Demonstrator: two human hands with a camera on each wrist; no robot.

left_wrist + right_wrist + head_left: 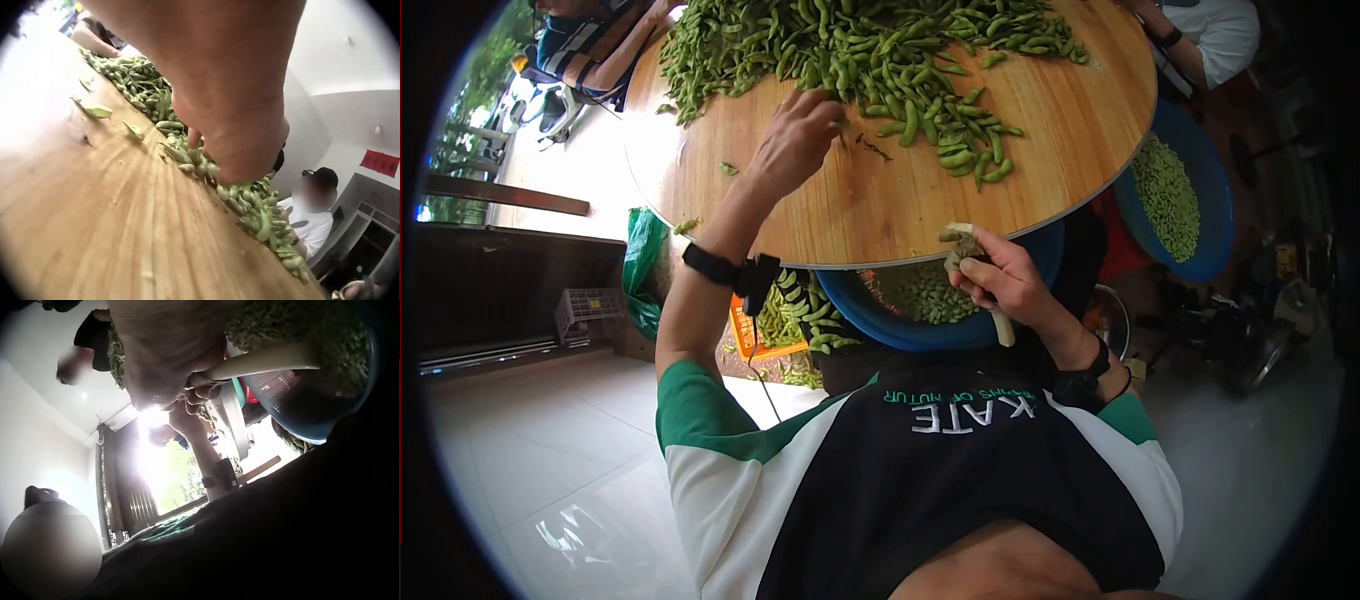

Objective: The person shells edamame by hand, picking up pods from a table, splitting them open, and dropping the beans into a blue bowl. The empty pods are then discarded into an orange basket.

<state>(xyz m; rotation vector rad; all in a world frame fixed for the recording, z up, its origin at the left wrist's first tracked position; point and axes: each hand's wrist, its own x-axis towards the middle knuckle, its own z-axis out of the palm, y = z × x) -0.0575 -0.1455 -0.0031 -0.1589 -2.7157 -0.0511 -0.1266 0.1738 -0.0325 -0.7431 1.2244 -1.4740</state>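
Green pods (910, 110) lie heaped across the round wooden table (880, 215). At the near edge of the heap is the left hand (792, 145), its fingers bent down at the pods; whether they pinch one is hidden. The left wrist view shows that hand (231, 119) low against the pods (247, 203). Near the table's front edge, the right hand (1008, 283) grips a pale stick-like object (1004, 328), with something greyish at the fingertips. In the right wrist view the pale object (272, 361) sticks out from the right hand (165, 356).
A blue basin (870, 328) with shelled beans sits below the table edge, beside an orange basket (743, 325) of pods. Another blue basin (1215, 235) of beans stands at right. Other people's arms (615, 70) are at the table's far sides. A green bag (643, 270) hangs at left.
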